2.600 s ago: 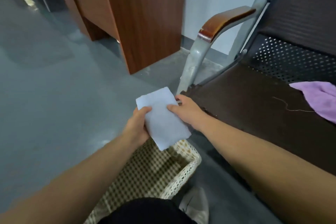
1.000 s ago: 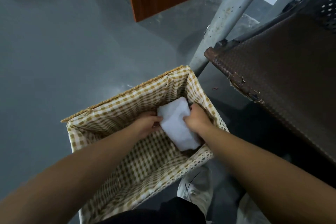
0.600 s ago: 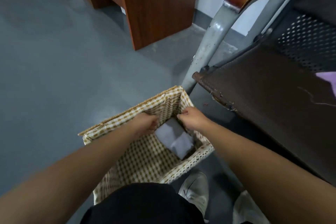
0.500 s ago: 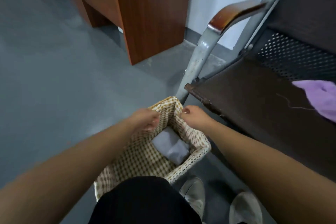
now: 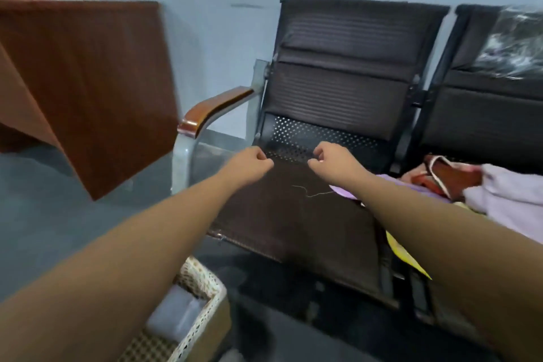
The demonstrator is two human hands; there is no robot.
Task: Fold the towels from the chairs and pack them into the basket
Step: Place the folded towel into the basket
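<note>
Here, left hand (image 5: 250,165) and right hand (image 5: 331,159) fisted, empty, over the chair seat (image 5: 279,214); towels (image 5: 505,194) along its right edge.

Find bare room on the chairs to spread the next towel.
Free: left seat, from the armrest across to the purple towel, only a loose thread on it. Crowded: right chair, its seat piled with towels.

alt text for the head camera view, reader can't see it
The left hand and right hand reach out over a dark chair seat, fingers curled and holding nothing. A folded pale towel lies in the basket at lower left; a purple towel and a heap of cloths lie on the seats to the right.
</note>
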